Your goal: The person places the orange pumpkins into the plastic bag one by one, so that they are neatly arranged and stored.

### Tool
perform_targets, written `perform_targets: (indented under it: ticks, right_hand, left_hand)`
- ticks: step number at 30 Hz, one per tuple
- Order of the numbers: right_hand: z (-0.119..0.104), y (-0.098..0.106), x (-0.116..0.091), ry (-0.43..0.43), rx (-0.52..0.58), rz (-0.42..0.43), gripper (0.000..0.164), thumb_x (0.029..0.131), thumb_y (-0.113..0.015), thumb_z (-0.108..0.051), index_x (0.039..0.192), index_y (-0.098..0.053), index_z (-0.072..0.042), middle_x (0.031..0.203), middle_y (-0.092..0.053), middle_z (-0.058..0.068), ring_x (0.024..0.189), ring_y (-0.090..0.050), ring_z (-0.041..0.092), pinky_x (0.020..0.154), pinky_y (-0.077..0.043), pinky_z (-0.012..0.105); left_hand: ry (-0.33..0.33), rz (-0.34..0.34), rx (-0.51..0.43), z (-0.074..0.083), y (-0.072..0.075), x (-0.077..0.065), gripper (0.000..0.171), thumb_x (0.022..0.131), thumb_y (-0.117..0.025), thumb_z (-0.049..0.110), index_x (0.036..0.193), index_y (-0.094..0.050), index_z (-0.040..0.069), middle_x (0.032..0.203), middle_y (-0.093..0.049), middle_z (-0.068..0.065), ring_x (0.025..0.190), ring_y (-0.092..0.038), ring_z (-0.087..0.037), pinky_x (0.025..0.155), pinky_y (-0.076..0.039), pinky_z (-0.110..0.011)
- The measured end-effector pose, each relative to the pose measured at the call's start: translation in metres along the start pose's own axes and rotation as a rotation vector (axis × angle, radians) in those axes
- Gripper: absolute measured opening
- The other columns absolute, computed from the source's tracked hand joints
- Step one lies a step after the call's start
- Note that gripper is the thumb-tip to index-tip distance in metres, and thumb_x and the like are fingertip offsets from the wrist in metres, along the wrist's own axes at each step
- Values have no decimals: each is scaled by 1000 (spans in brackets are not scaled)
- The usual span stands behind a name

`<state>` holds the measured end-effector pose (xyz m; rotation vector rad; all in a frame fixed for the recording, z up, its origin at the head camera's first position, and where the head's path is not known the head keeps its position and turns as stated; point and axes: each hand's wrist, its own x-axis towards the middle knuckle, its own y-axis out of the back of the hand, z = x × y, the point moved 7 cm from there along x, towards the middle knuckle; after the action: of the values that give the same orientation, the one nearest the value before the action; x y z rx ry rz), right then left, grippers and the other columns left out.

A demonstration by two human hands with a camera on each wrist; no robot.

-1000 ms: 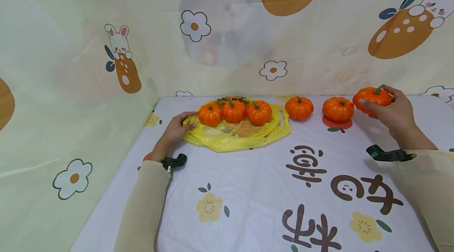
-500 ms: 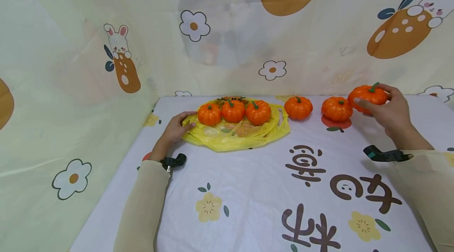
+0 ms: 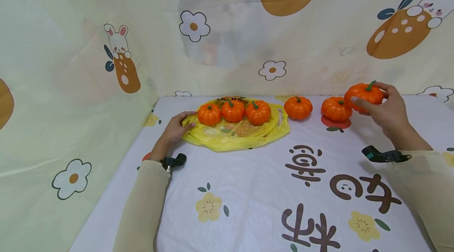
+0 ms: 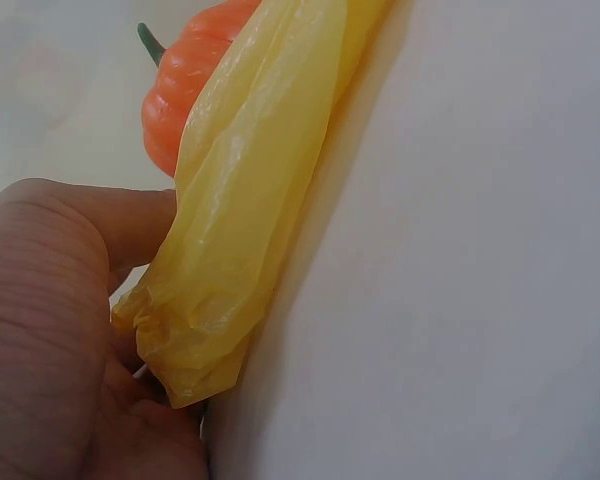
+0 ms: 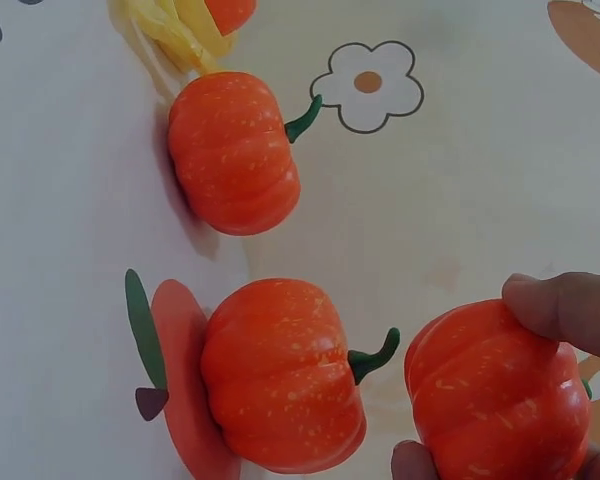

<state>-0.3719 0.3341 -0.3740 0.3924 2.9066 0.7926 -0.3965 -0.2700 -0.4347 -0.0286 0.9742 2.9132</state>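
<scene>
My left hand (image 3: 174, 129) grips the left end of a yellow plastic bag (image 3: 230, 143) that lies spread on the table. The left wrist view shows the bunched bag edge (image 4: 195, 350) between thumb and fingers. Three small orange toy pumpkins sit in a row on the bag; the leftmost pumpkin (image 3: 209, 114) is close to that hand. At the right, my right hand (image 3: 394, 112) holds another toy pumpkin (image 3: 363, 93) with a green stem, raised above the table. It overlaps a standing pumpkin (image 3: 336, 109) in the head view; the right wrist view shows a narrow gap between them.
One more pumpkin (image 3: 298, 108) stands just right of the bag's handle loop. A patterned cloth wall (image 3: 227, 75) rises behind the row, and another side wall (image 3: 81, 126) is at the left. The white printed tablecloth (image 3: 248, 189) stretches out in front.
My right hand has carried its pumpkin leftward and slightly up, closer to the standing one. The left hand and the bag stay in place.
</scene>
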Motion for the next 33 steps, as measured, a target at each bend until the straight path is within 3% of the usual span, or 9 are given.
perform_targets:
  ticks: [3, 6, 13, 16, 20, 24, 27, 30, 33]
  right_hand:
    - [-4, -1, -3, 18, -22, 2, 99, 88, -60, -59, 159, -3, -21, 165, -2, 20, 149, -16, 47, 101, -40, 49]
    - [-6, -3, -4, 26, -34, -2, 98, 89, -60, -58, 159, -3, -21, 165, -3, 20, 148, -17, 48, 101, -39, 50]
    - [-15, -8, -9, 77, -66, -30, 97, 89, -62, -56, 159, -6, -18, 162, -9, 24, 143, -25, 50, 88, -49, 37]
    - [-21, -12, -12, 93, -74, -42, 96, 89, -62, -56, 159, -8, -19, 161, -13, 24, 139, -28, 48, 77, -56, 19]
    - [-30, -19, -18, 120, -87, -57, 94, 90, -63, -53, 159, -10, -17, 160, -18, 25, 134, -31, 45, 59, -43, 4]
    - [-34, -26, -23, 139, -111, -78, 94, 90, -63, -51, 159, -9, -15, 160, -17, 25, 135, -31, 47, 85, -59, 31]
    - [-34, -31, -24, 148, -131, -94, 95, 90, -64, -52, 159, -10, -13, 161, -17, 26, 135, -31, 48, 97, -53, 53]
    - [-34, -35, -25, 163, -139, -113, 95, 90, -64, -52, 158, -11, -13, 160, -19, 26, 133, -32, 49, 82, -57, 35]
    - [-35, -40, -26, 181, -143, -134, 94, 89, -65, -51, 158, -14, -14, 158, -21, 27, 131, -33, 49, 70, -45, 16]
  left_hand:
    - [1, 0, -1, 0, 0, 0, 44, 95, -64, 18, 139, -55, 20, 154, -44, -5, 146, -34, -27, 122, -26, -47]
    - [2, 0, -1, -1, 0, 0, 44, 95, -64, 18, 138, -55, 20, 153, -45, -5, 146, -34, -26, 122, -26, -46]
    - [2, 0, 6, 0, 0, 1, 43, 96, -63, 19, 138, -55, 21, 153, -45, -4, 146, -35, -26, 122, -26, -46]
    - [0, 1, 10, 0, 0, 0, 43, 96, -63, 19, 138, -55, 22, 154, -44, -4, 146, -34, -26, 122, -26, -46]
    - [-8, 0, 13, 1, 1, 0, 43, 96, -62, 20, 139, -55, 21, 153, -45, -5, 145, -35, -26, 122, -26, -47]
    - [-15, -3, 14, 1, 1, 0, 44, 96, -63, 20, 139, -55, 20, 153, -45, -5, 145, -35, -26, 122, -26, -47]
    - [-17, -5, 15, 0, 0, 0, 44, 96, -63, 20, 139, -55, 20, 153, -45, -5, 145, -35, -27, 122, -26, -47]
    - [-12, -1, 13, -1, 0, 1, 44, 96, -63, 20, 139, -55, 20, 153, -45, -5, 145, -35, -26, 122, -26, -46]
    - [-3, 6, 12, -1, -1, 2, 43, 96, -63, 20, 139, -55, 21, 152, -46, -4, 145, -35, -25, 122, -27, -46]
